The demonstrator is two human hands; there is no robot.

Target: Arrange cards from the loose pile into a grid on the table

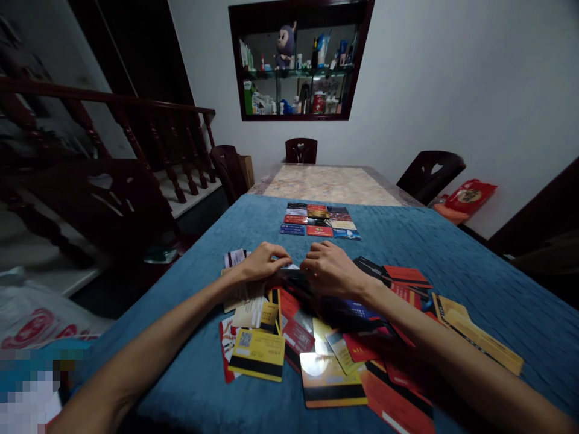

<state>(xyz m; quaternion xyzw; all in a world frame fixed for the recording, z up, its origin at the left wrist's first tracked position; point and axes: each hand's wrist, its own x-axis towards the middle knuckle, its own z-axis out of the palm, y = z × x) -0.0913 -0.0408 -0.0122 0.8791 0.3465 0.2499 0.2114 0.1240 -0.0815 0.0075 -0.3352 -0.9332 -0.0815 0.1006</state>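
Observation:
My left hand (268,260) is closed in a pinch above the left part of a loose heap of plastic cards. My right hand (332,269) is curled shut, knuckles up, just to its right. A small pale edge (293,267) and a blurred dark card (294,278) show between the fingertips; what each hand grips is hidden. Below my wrists lie a yellow card with a black stripe (257,355), a gold card (333,381) and a red card (398,402). Farther off, several cards (319,231) are laid in neat overlapping columns.
A blue cloth (217,241) covers the near table; a patterned cover (335,184) lies beyond. Yellow cards (484,340) spread at the right. Dark chairs (429,175) stand around. At the left are a wooden railing (140,102) and a white plastic bag (40,313).

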